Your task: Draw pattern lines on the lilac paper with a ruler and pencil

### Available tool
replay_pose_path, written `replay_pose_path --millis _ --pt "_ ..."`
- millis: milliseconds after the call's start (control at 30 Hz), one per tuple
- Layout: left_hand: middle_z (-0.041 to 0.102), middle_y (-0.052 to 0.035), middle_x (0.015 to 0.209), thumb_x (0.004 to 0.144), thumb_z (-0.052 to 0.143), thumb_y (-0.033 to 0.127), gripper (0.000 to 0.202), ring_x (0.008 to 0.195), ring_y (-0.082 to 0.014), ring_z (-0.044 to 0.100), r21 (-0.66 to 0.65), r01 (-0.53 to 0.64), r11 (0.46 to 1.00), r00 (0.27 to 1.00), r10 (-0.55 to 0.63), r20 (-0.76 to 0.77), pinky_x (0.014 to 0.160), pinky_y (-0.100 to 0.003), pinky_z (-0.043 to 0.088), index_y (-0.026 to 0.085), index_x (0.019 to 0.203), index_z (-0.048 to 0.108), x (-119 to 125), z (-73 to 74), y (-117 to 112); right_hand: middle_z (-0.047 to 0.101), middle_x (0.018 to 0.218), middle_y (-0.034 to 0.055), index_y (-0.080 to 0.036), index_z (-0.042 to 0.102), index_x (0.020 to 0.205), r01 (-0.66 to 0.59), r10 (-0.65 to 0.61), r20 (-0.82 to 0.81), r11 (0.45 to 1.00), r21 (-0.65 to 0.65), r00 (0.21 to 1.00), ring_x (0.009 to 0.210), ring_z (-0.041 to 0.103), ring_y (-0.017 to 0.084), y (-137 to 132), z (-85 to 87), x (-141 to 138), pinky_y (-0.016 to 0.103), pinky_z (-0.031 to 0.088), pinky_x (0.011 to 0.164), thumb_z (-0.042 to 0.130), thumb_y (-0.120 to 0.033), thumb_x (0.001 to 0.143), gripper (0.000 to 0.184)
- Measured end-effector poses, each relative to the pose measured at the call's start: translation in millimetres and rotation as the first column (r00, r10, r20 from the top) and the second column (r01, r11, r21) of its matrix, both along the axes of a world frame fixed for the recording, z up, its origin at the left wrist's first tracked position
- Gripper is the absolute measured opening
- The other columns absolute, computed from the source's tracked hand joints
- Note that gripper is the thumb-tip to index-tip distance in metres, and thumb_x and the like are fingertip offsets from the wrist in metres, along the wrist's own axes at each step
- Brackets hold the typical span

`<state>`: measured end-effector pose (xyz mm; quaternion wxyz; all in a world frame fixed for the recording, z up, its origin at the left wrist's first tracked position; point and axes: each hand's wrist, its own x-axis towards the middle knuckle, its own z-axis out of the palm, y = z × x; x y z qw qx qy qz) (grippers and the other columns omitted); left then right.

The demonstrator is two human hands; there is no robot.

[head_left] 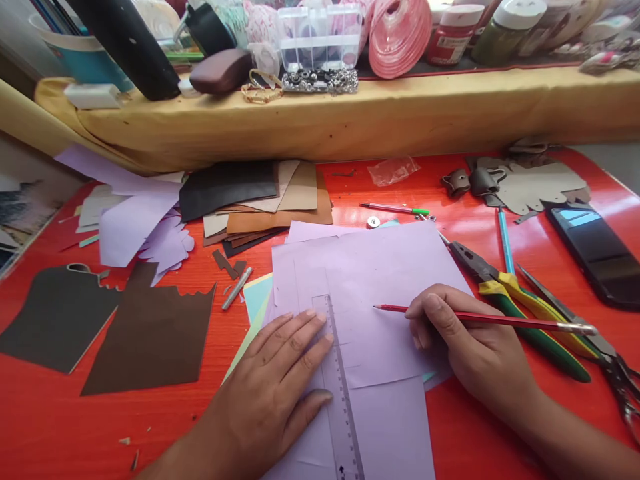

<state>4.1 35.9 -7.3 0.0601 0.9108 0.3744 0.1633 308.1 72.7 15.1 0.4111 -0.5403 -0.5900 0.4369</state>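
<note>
My left hand [280, 380] lies flat with fingers spread on a clear plastic ruler [340, 393], pressing it onto lilac paper sheets [370, 280] on the red table [450, 433]. My right hand [465, 340] is closed around a red pencil [525, 323]. The pencil's tip points left, just above the paper and to the right of the ruler. Faint pencil lines show on the paper near the ruler.
Dark brown leather pieces [145, 333] lie at the left, a stack of leather scraps [260, 197] behind. Pliers with yellow-green handles [520, 307], scissors [615, 367], a blue pen [505, 240] and a phone [595, 250] lie at the right. A cluttered shelf [350, 113] runs along the back.
</note>
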Motion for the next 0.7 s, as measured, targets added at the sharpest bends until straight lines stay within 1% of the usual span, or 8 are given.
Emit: replay_pose_path --millis 133,333,467,700 --pt "0.055 -0.0087 0.170 0.116 0.052 0.032 0.046 0.163 -0.0249 0.041 -0.014 -0.009 1.000 1.000 0.009 0.000 0.139 -0.044 0.026 0.015 0.158 0.058 0.3 0.9 0.3 0.066 0.062 -0.0009 -0.024 0.076 0.086 0.000 0.000 0.006 1.000 0.007 1.000 0.057 0.062 0.016 0.5 -0.1 0.1 0.028 0.051 0.057 0.059 -0.053 0.115 0.044" --pt "0.059 -0.0102 0.166 0.115 0.054 0.030 0.043 0.162 -0.0241 0.043 0.010 0.010 1.000 1.000 -0.010 0.021 0.139 -0.040 0.023 0.013 0.153 0.062 1.7 3.5 3.7 0.066 0.061 -0.0008 -0.024 0.077 0.086 -0.001 0.001 0.015 1.000 0.011 1.000 0.057 0.064 0.016 1.7 1.0 -1.0 0.027 0.052 0.057 0.059 -0.050 0.115 0.043" --pt "0.060 -0.0119 0.165 0.114 0.055 0.030 0.044 0.162 -0.0252 0.044 0.022 0.011 1.000 1.000 -0.011 0.022 0.139 -0.042 0.025 0.012 0.153 0.063 1.2 3.4 4.6 0.065 0.061 0.0000 -0.024 0.077 0.084 0.002 -0.003 0.018 1.000 0.008 1.000 0.056 0.063 0.017 2.2 3.4 -2.5 0.028 0.052 0.056 0.059 -0.051 0.115 0.044" --pt "0.061 -0.0100 0.165 0.114 0.056 0.031 0.043 0.162 -0.0235 0.043 0.017 0.029 0.999 0.999 -0.030 0.018 0.140 -0.038 0.021 0.012 0.152 0.064 0.1 6.3 6.1 0.066 0.061 0.0004 -0.025 0.077 0.084 0.014 -0.013 0.023 1.000 -0.007 1.000 0.055 0.064 0.017 1.9 4.0 -2.4 0.028 0.052 0.055 0.059 -0.049 0.114 0.043"
